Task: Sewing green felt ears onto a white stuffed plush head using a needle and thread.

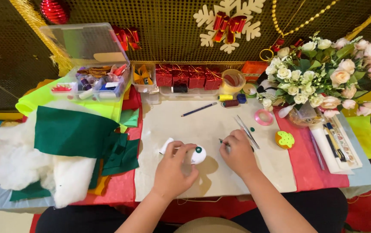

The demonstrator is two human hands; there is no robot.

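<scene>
A craft table (220, 181) crowded with felt and trinkets stands against a gold mesh wall. Near its front edge the left hand (173, 170) pinches a white stuffed ball (198, 155). The right hand (238, 153), just beside, grips a thin dark tool (222, 141), seemingly fixing the green eye; next calls for steady pressing.

On the table (220, 181), the stuffed ball (198, 155) lies near the front edge between both hands, scissors (246, 130) just right, pencil (199, 109) behind, organizer box (94, 82) at the back-left corner.
</scene>
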